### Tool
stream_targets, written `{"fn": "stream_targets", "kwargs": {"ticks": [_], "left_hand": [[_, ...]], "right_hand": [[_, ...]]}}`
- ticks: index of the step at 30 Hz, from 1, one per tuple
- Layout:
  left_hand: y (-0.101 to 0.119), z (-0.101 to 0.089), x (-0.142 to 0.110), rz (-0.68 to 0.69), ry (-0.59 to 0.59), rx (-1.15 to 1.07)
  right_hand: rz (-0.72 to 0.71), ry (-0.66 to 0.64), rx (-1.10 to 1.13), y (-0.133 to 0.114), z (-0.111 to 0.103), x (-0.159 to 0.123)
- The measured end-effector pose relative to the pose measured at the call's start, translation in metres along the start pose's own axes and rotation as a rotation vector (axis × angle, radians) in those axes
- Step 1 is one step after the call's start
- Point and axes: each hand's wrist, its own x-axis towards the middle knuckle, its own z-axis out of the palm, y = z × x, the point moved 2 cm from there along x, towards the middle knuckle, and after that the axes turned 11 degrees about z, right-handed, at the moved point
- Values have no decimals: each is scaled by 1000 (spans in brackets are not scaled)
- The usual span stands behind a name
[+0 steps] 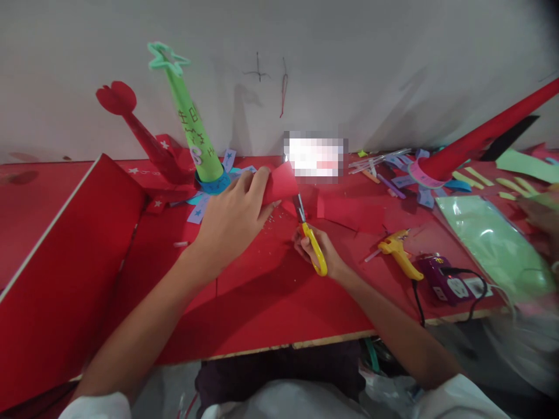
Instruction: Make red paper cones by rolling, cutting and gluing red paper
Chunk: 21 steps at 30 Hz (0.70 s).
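My left hand (238, 212) grips a piece of red paper (282, 181) and holds it up over the red table. Closed around yellow-handled scissors (315, 250), my right hand (321, 247) is just below the paper's right edge. The scissor blades point up and meet that edge; whether they are cutting through it I cannot tell. Another red paper piece (349, 212) lies on the table to the right of the blades. Behind my left hand stands a green paper cone (194, 131) with a blue band at its base and a mint star on top.
A red paper cone (146, 137) stands at the back left, near a raised red board (74, 273). To the right lie a yellow glue gun (399, 250), a purple corded box (443, 279) and a green plastic-covered pack (493, 244). Another person's blurred hand (541, 215) is at far right.
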Motion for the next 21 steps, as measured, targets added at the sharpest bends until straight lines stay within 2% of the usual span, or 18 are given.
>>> {"fn": "stream_targets", "kwargs": {"ticks": [10,21], "left_hand": [[-3,1,0,-14,9,12],[-4,-1,-1,-42,19,-11]], "right_hand": [[44,-12,-14,-4,-2,-5],[62,-5,67,11,-6,4]]}}
